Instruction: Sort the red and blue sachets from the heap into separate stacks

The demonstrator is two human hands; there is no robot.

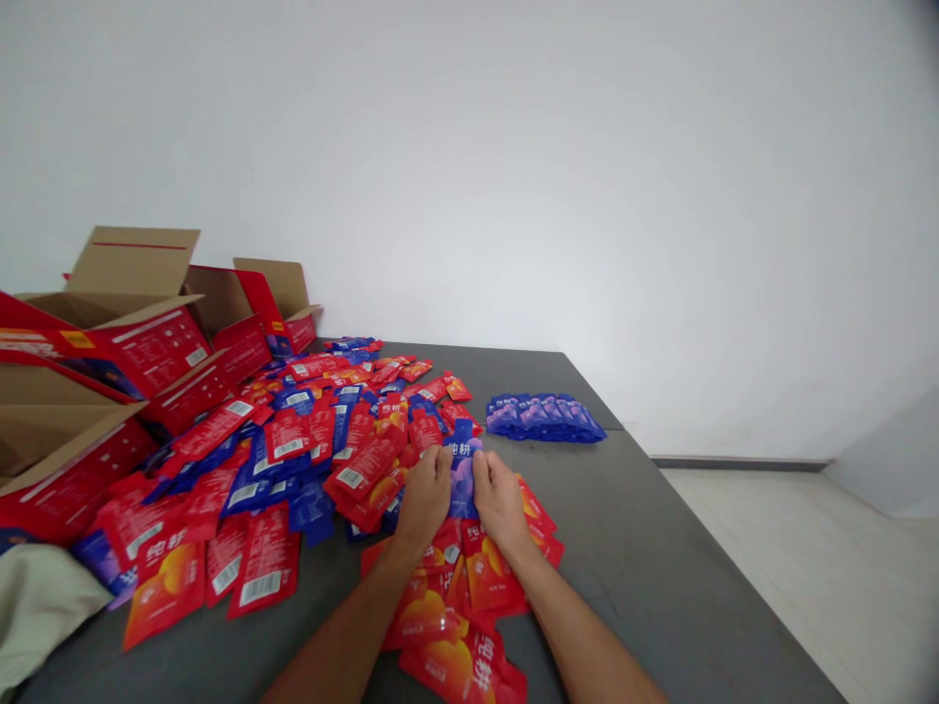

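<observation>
Between my two hands a blue-purple pouch (462, 474) is held upright with its printed front facing me. My left hand (426, 494) is closed on its left edge, and my right hand (500, 494) grips the right edge. Beneath my hands and forearms lies a loose group of red pouches (440, 640) with orange fruit printed on them. To the left spreads a large mixed heap of red and blue pouches (290, 440), some with barcodes up. Beyond my right hand, a row of overlapping blue pouches (543, 418) rests on the table.
Open red cardboard boxes (157, 352) stand along the left side, their flaps raised. A pale cloth (44, 616) lies at the lower left. The dark table (631, 548) ends at a slanting right edge, with light floor beyond. A white wall rises behind.
</observation>
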